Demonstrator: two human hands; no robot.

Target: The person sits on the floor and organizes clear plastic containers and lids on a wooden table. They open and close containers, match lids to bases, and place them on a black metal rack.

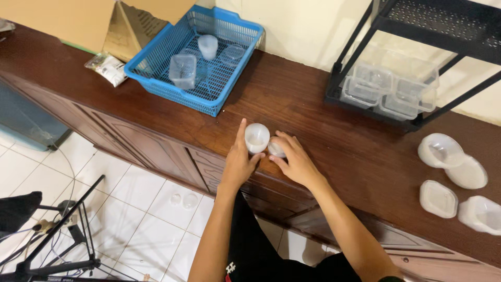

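A: Near edge of the counter [334, 130], centre: left hand [239, 163] has a small translucent plastic cup [257, 138], mouth tipped toward the camera. Thumb and forefinger lightly curled round its wall, other fingers loose.

B: Right hand [295, 161]?

A: Fingers [284, 141] curled down over a second small cup [275, 149], just right of the first, nearly touching it. Most of it is hidden under the hand; can't tell how firm the pinch is.

B: Handling?

A: My read: very light, thin-walled, flexes if squeezed, smooth so a bit slippery. Not brittle. Best held at the rim or round the side wall, low force.

B: Rest of the scene?

A: Right, near: four white-translucent tubs and lids [453, 169], loose on the counter. Far right: black metal rack [417, 31] with clear lidded boxes [389, 86] on its bottom shelf. Far left: blue plastic basket [156, 73] holding more clear cups and a square tub. Cardboard box [73, 21] behind it, small plastic bag [107, 67] beside it.
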